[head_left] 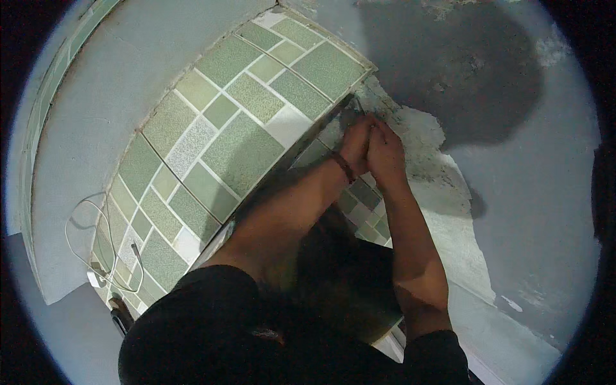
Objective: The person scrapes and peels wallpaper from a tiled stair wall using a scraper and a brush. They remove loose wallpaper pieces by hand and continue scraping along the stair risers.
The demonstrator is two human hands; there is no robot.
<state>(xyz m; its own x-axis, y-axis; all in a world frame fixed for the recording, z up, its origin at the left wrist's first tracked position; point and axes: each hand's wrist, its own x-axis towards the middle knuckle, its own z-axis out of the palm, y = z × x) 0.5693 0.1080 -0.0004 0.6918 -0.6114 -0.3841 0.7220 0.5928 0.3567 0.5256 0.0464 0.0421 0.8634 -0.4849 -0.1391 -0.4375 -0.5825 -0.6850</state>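
Near far right corner of tiled ledge [240,151], clamped fingers of left hand [355,144] on thin rod [360,107], pressed right hand [387,151] alongside, could not tell its fingers' state

Slim tool [360,106], possibly metal, tilted

Head view, one: wide fisheye, upright. I look remotely down from the wearer's head, along the long edge of the tiled ledge [240,151], left hand [355,146] and right hand [387,156] near.
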